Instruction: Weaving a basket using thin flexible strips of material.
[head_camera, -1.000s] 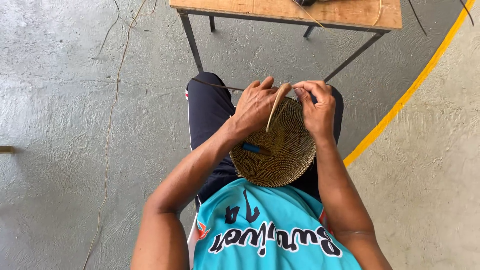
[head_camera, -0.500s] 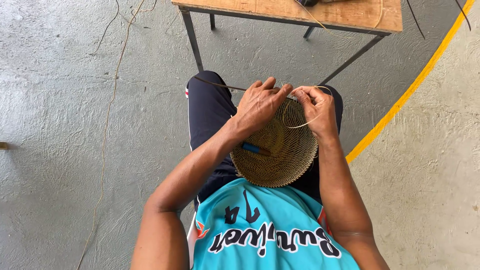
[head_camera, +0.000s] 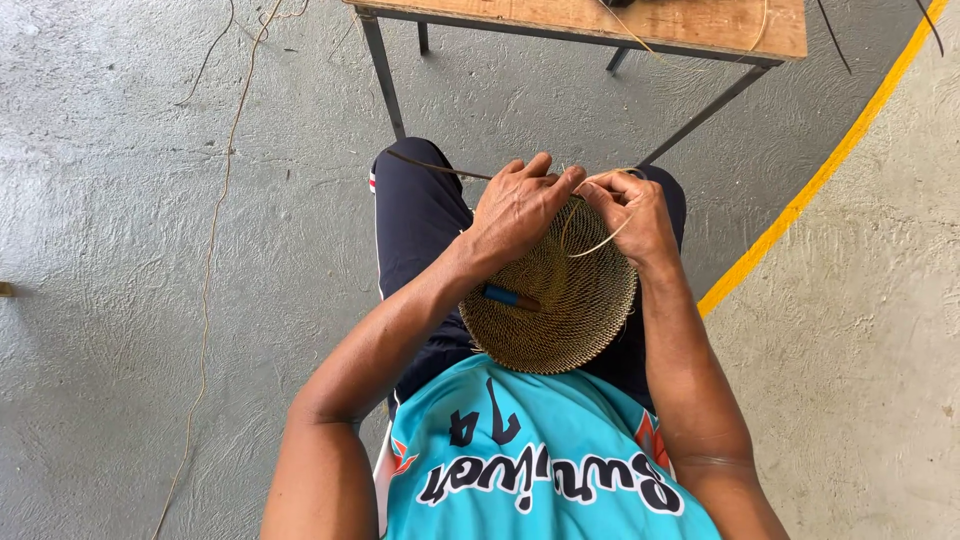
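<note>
Woven basket (head_camera: 560, 310) rests on the seated person's lap, a short tool (head_camera: 510, 297) lying inside it toward the left. Left hand (head_camera: 515, 205) and right hand (head_camera: 632, 215) meet at the basket's far rim, with a thin strand (head_camera: 600, 245) looping between them over the opening. Worktop (head_camera: 690, 25) stands beyond the knees, its legs on the floor (head_camera: 120, 250). A painted line (head_camera: 800, 205) crosses the floor at right; a long loose strand (head_camera: 210, 260) lies on the floor at left.
</note>
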